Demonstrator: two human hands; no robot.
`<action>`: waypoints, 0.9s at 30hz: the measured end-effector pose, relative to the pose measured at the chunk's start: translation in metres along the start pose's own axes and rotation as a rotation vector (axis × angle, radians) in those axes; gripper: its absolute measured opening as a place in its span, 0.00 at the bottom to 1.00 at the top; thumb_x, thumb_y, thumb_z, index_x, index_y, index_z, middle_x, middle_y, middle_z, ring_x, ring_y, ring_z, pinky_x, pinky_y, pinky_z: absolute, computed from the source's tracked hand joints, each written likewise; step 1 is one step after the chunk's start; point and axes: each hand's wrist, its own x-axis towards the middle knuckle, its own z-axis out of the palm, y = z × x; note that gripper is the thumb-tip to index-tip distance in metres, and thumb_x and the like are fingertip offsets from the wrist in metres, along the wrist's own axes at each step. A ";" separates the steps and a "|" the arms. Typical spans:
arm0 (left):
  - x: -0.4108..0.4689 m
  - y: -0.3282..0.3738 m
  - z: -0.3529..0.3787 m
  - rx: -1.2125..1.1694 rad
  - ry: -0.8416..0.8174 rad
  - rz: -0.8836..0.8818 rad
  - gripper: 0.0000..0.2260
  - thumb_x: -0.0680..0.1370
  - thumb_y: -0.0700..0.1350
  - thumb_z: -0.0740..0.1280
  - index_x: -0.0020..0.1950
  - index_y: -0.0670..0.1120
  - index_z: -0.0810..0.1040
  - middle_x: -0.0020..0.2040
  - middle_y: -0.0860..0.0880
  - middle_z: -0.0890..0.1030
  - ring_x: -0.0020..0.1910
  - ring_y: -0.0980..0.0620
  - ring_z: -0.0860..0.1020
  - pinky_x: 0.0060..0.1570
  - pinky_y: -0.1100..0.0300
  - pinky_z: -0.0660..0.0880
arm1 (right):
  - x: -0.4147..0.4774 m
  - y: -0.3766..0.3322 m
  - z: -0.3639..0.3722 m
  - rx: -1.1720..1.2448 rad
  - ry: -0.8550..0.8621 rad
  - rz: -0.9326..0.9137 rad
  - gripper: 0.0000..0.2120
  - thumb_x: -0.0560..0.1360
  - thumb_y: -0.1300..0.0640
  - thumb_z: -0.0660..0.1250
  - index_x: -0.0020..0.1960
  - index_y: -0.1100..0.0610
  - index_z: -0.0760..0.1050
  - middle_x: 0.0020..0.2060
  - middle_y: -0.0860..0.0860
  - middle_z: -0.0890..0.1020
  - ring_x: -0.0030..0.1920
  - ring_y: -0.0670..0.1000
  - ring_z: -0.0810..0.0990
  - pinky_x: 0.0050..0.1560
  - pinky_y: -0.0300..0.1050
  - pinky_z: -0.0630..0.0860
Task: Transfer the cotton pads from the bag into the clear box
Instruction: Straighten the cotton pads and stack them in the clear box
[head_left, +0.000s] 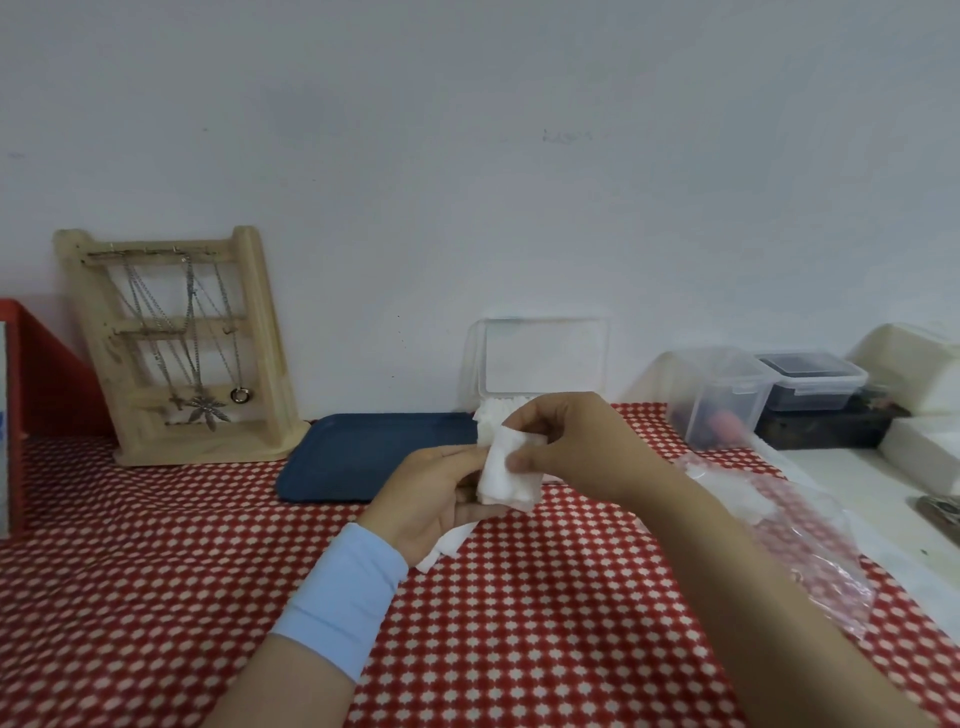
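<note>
The left hand (431, 499) and right hand (576, 447) pinch white square cotton pads (501, 470); squared edges should slide easier into the open clear plastic box (545, 358).

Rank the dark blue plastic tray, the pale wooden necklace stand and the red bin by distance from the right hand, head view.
1. Dark blue plastic tray: just left of the right hand.
2. Pale wooden necklace stand: farther left, by the wall.
3. Red bin: at the far left edge.
</note>
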 end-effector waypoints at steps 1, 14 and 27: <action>0.000 0.001 0.000 -0.003 -0.007 -0.006 0.13 0.82 0.45 0.66 0.62 0.38 0.82 0.55 0.39 0.86 0.54 0.43 0.85 0.48 0.55 0.84 | 0.000 -0.001 0.001 -0.039 0.015 -0.010 0.14 0.71 0.55 0.78 0.56 0.47 0.81 0.49 0.41 0.82 0.47 0.40 0.79 0.48 0.33 0.75; -0.009 0.028 -0.050 0.426 0.088 0.093 0.13 0.75 0.39 0.75 0.60 0.45 0.82 0.55 0.47 0.87 0.53 0.48 0.85 0.55 0.50 0.82 | -0.001 -0.002 0.028 0.286 0.057 0.059 0.05 0.80 0.52 0.69 0.49 0.52 0.83 0.42 0.47 0.86 0.34 0.41 0.81 0.38 0.34 0.77; -0.002 0.029 -0.082 0.127 0.411 0.223 0.02 0.81 0.42 0.69 0.48 0.46 0.81 0.54 0.45 0.84 0.54 0.47 0.83 0.41 0.61 0.83 | 0.012 -0.014 0.087 -0.641 -0.133 0.086 0.21 0.70 0.36 0.72 0.54 0.50 0.76 0.47 0.46 0.81 0.46 0.47 0.80 0.47 0.42 0.78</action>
